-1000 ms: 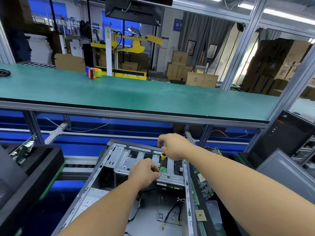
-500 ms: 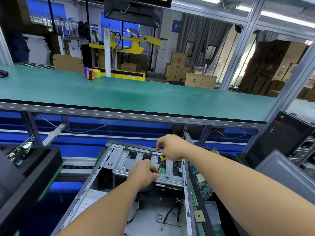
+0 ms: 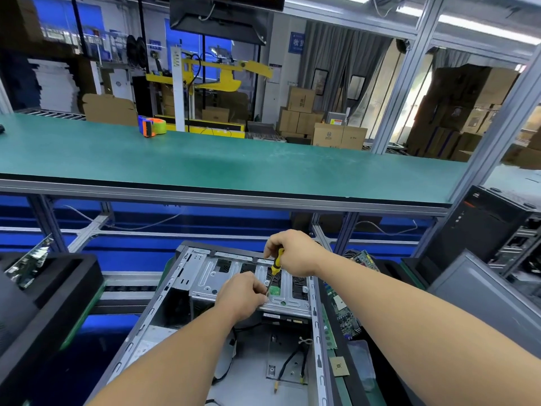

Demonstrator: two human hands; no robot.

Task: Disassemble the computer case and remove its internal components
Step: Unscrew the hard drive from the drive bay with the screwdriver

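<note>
The computer case [image 3: 205, 332] lies open on its side in the lower middle of the view, below the front edge of the long green workbench [image 3: 234, 165], and its open side faces up to the camera. In the far part of the case sits a grey metal drive cage [image 3: 222, 276] with slots and holes in it. The right hand [image 3: 295, 256] is above the far right part of this cage, and its fingers are curled tightly around the yellow handle of a screwdriver [image 3: 276, 263]. The shaft of the screwdriver goes down and a little toward the person, and its tip meets the cage near a small green part. The left hand [image 3: 243, 297] rests on the near edge of the cage, just beside the tip; its fingers are bent together and the fingertips [image 3: 265, 291] touch the shaft low down, but I cannot tell if they really pinch it or only steady it. Deeper in the case, near the person, some loose black cables [image 3: 292, 361] lie on the grey floor of the case. To the right of the case a green circuit board [image 3: 342, 315] lies in a black tray. On the far side of the workbench stands an orange and blue tape dispenser [image 3: 152, 126], well apart from both hands.
</note>
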